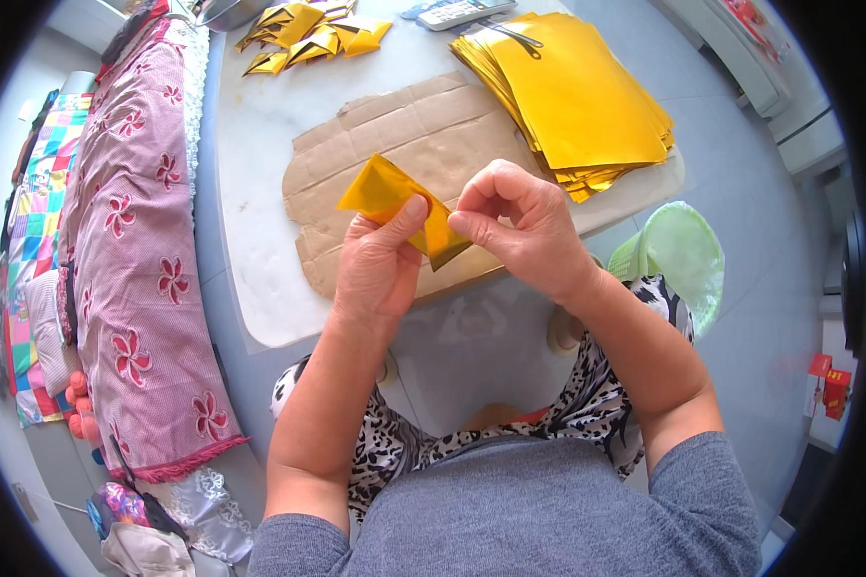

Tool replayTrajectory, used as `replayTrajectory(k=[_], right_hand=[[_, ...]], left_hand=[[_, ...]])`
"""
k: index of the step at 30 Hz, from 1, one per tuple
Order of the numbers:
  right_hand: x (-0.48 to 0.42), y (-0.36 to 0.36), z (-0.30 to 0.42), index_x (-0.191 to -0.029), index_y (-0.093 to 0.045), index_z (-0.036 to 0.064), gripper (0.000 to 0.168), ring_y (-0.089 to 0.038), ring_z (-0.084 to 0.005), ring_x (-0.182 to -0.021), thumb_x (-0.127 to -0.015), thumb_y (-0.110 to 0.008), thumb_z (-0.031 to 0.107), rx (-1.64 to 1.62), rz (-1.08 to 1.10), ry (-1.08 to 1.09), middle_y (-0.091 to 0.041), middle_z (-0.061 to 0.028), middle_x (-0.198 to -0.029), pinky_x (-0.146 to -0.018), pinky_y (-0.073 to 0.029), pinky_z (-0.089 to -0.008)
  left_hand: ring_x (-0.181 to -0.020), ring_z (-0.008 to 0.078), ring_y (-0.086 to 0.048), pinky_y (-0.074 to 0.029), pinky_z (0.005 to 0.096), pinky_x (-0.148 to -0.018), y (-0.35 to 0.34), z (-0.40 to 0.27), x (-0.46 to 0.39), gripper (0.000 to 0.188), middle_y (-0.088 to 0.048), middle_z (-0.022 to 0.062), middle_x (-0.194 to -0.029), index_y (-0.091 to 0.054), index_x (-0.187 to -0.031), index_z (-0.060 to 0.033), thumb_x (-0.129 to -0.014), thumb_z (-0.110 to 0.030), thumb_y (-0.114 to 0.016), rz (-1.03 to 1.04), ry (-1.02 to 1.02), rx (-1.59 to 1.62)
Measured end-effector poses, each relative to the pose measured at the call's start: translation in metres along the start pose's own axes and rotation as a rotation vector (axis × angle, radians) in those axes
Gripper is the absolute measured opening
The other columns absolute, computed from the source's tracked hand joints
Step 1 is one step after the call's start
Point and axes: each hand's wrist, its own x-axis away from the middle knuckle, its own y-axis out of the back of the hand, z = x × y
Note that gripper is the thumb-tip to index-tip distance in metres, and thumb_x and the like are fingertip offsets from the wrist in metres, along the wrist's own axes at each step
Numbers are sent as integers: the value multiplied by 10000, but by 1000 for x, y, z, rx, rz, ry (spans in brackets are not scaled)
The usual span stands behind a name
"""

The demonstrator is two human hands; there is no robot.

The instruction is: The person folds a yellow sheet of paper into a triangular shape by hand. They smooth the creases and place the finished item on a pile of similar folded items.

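A partly folded sheet of gold foil paper (pixel 382 189) is held up over a flattened piece of brown cardboard (pixel 404 133). My left hand (pixel 386 256) grips its lower middle, thumb on top. The fingertips of my right hand (pixel 519 223) pinch its right edge. At the upper right of the table lies a fanned stack of flat gold sheets (pixel 584 94), with a pair of dark-handled scissors (pixel 516 36) on it. Several folded gold paper pieces (pixel 317 40) are heaped at the table's far left.
The white table (pixel 260 288) has a remote control (pixel 465 11) at its far edge and a metal bowl (pixel 224 13) at the far left corner. A green plastic basket with a liner (pixel 675 252) stands by my right knee. A pink flowered cover (pixel 137 238) runs along the left.
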Motion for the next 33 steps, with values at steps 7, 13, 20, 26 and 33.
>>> replayTrajectory(k=[7, 13, 20, 26, 33], right_hand=[[-2, 0, 1, -838, -610, -4, 111, -576, -113, -736, -812, -718, 6, 40, 37, -34, -557, -50, -835, -670, -487, -245], [-2, 0, -2, -848, -620, -15, 104, -587, -116, -748, -812, -711, 19, 49, 56, -82, -574, -59, -843, -681, -493, -249], [-2, 2, -2, -880, -636, 10, 76, -555, -38, -719, -862, -707, 30, 79, 79, -135, -608, 10, -800, -656, -487, -207], [-2, 2, -3, -875, -639, 13, 85, -523, -24, -705, -882, -702, 70, 68, 88, -171, -591, 29, -770, -629, -453, -194], [1, -1, -4, -855, -633, 23, 82, -480, -26, -706, -897, -682, 74, -40, 50, -258, -570, 44, -763, -629, -408, -188]], left_hand=[[-971, 149, -632, -493, 309, -900, -1, 0, 0, 203, -671, 35, -1031, -637, -1076, -65, -887, -3, -674, -26, -28, -42], [-983, 159, -634, -502, 323, -904, 8, 1, -2, 219, -666, 30, -1049, -625, -1103, -78, -897, -13, -661, -11, -46, -98], [-936, 135, -627, -488, 294, -860, -1, -1, 0, 196, -677, 28, -1002, -648, -1055, -63, -872, -11, -697, -47, -31, -112], [-920, 126, -625, -484, 289, -851, -2, -2, 2, 197, -679, 23, -989, -653, -1046, -64, -863, -21, -713, -41, -20, -159], [-926, 124, -622, -485, 289, -852, -2, -1, 3, 205, -676, 23, -993, -651, -1049, -58, -860, -35, -725, -44, -25, -160]])
